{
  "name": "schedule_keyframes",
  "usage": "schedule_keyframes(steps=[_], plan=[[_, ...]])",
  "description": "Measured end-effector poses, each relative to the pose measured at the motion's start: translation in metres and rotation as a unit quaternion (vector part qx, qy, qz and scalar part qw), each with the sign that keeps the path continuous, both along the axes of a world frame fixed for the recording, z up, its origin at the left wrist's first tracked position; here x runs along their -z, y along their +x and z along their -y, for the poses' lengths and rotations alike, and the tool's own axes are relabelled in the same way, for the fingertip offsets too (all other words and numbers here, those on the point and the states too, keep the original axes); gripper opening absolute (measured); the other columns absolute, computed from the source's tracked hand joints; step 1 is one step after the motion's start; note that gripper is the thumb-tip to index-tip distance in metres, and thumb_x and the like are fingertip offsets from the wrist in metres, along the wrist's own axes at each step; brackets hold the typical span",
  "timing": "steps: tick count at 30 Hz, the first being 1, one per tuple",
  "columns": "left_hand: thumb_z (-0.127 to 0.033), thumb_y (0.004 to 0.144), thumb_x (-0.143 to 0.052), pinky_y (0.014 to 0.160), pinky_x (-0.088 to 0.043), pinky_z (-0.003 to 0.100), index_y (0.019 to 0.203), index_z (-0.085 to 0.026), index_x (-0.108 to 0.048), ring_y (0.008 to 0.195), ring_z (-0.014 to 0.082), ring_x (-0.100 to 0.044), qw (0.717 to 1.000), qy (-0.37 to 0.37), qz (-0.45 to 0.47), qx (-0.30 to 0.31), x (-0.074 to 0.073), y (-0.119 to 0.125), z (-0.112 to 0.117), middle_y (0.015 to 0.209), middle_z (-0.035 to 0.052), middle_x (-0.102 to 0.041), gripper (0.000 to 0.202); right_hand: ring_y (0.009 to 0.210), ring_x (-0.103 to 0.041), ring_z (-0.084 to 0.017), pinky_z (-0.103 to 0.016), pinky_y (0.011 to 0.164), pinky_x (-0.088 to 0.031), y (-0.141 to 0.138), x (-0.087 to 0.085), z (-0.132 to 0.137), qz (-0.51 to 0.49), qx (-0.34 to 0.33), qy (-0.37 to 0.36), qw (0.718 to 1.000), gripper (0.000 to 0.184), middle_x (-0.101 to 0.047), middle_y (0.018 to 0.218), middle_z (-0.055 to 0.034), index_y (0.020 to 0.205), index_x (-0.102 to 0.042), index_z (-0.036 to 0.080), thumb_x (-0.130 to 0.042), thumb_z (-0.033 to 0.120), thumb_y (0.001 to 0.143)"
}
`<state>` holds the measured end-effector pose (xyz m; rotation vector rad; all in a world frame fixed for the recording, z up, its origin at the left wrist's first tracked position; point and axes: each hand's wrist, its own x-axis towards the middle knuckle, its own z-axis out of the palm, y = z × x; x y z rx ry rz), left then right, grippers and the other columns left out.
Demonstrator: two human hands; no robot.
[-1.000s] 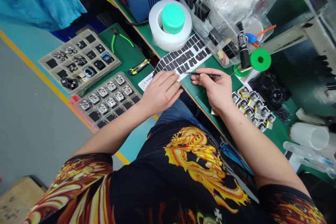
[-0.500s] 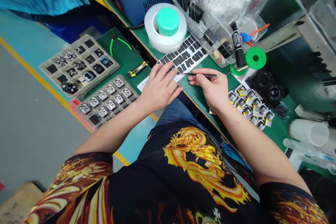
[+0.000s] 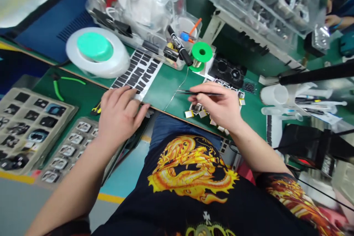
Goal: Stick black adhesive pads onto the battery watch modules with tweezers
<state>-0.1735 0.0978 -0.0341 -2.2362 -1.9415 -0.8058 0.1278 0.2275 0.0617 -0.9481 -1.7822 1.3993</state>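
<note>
My left hand [image 3: 118, 116] lies at the table edge on the near end of a white sheet [image 3: 151, 77] of black stickers, fingers loosely apart and holding nothing. Thin dark tweezers [image 3: 184, 92] are pinched in my right hand [image 3: 217, 101]. Their tips point left over the green mat, close to a strand of solder wire [image 3: 177, 91]. Whether anything sits in the tips is too small to tell. Small parts with yellow-edged square pieces [image 3: 189, 114] are clustered beside and partly under my right hand.
A green solder spool [image 3: 202, 52] and a black marker [image 3: 179, 45] are behind the mat. White tape roll [image 3: 73, 57] at left; parts trays [image 3: 72, 106] lower left. A white cup [image 3: 273, 94] stands right. Another person's hand [image 3: 332, 21] shows far right.
The view has swung right, so the table things sit further left. My right hand has drawn the tweezers off the sticker sheet to beside the solder wire. My left hand stays at the sheet.
</note>
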Motion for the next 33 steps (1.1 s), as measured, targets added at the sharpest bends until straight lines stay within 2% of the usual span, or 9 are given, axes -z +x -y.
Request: schedule_keyframes(steps=[5,8,11,13,15,20,25,29,33], plan=[[-0.036,0.102,-0.073,0.116,-0.054,0.072,0.124,-0.026,-0.075,0.135,0.0458,-0.072,0.999,-0.021,0.016,-0.019,-0.002,-0.004,-0.001,0.141,0.0133,-0.079,0.024,0.076,-0.082,-0.019,-0.037,0.075,-0.072,0.078,0.019,-0.019,0.013,0.208,0.035,0.977,0.017,-0.083,0.085,-0.0011,0.109,-0.089,0.03,-0.09,0.042,0.096],[-0.038,0.098,-0.077,0.108,-0.058,0.074,0.126,-0.025,-0.075,0.13,0.0485,-0.074,0.999,-0.005,0.004,-0.037,-0.001,-0.007,-0.002,0.149,0.0147,-0.075,0.031,0.08,-0.082,-0.021,-0.04,0.076,-0.072,0.107,0.035,-0.027,0.056,0.256,0.092,0.961,0.02,-0.084,0.096,-0.003,0.108,-0.089,0.031,-0.091,0.045,0.094],[-0.037,0.093,-0.082,0.1,-0.062,0.07,0.125,-0.025,-0.076,0.125,0.0477,-0.076,0.998,0.043,-0.011,-0.04,-0.006,0.001,-0.003,0.143,0.0156,-0.078,0.034,0.095,-0.081,-0.024,-0.042,0.082,-0.07,0.118,0.043,-0.028,0.121,0.251,0.189,0.942,0.014,-0.085,0.105,-0.004,0.106,-0.09,0.034,-0.086,0.044,0.097],[-0.033,0.094,-0.082,0.1,-0.064,0.064,0.126,-0.026,-0.076,0.121,0.0427,-0.079,0.999,0.053,-0.005,-0.009,-0.015,0.018,-0.007,0.134,0.0141,-0.082,0.034,0.101,-0.081,-0.026,-0.044,0.089,-0.069,0.117,0.045,-0.027,0.148,0.236,0.232,0.932,0.012,-0.087,0.106,-0.0034,0.107,-0.09,0.035,-0.082,0.04,0.1],[-0.026,0.096,-0.082,0.099,-0.066,0.058,0.122,-0.026,-0.074,0.114,0.0367,-0.081,0.996,0.068,0.022,0.05,-0.026,0.045,-0.014,0.124,0.0117,-0.084,0.028,0.102,-0.082,-0.026,-0.046,0.096,-0.068,0.113,0.047,-0.028,0.16,0.217,0.248,0.931,0.014,-0.088,0.108,-0.0026,0.109,-0.09,0.036,-0.078,0.038,0.102],[-0.022,0.104,-0.075,0.109,-0.065,0.058,0.107,-0.024,-0.068,0.14,0.036,-0.073,0.973,0.027,0.06,0.222,-0.045,0.12,-0.05,0.141,0.0148,-0.079,0.008,0.105,-0.083,-0.026,-0.047,0.1,-0.068,0.105,0.051,-0.03,0.175,0.193,0.246,0.933,0.017,-0.089,0.11,-0.0017,0.11,-0.089,0.036,-0.074,0.035,0.102],[-0.031,0.11,-0.069,0.123,-0.057,0.061,0.102,-0.021,-0.073,0.154,0.0378,-0.062,0.959,-0.009,0.038,0.282,-0.04,0.161,-0.093,0.152,0.0168,-0.074,0.014,0.105,-0.082,-0.025,-0.045,0.099,-0.067,0.105,0.055,-0.029,0.161,0.186,0.252,0.936,0.018,-0.089,0.111,-0.0018,0.112,-0.089,0.036,-0.073,0.033,0.105],[-0.037,0.113,-0.064,0.128,-0.051,0.065,0.103,-0.018,-0.078,0.159,0.0417,-0.056,0.958,-0.036,0.012,0.283,-0.034,0.173,-0.113,0.151,0.0183,-0.074,0.026,0.104,-0.082,-0.025,-0.046,0.098,-0.067,0.106,0.056,-0.028,0.162,0.183,0.238,0.94,0.018,-0.088,0.111,-0.0021,0.113,-0.089,0.035,-0.072,0.034,0.105],[-0.042,0.115,-0.061,0.128,-0.049,0.066,0.105,-0.015,-0.08,0.157,0.0441,-0.056,0.959,-0.037,-0.02,0.279,-0.029,0.176,-0.12,0.148,0.0196,-0.075,0.035,0.105,-0.082,-0.025,-0.044,0.097,-0.067,0.106,0.055,-0.029,0.164,0.179,0.243,0.939,0.019,-0.088,0.111,-0.0023,0.113,-0.089,0.034,-0.071,0.033,0.106]])
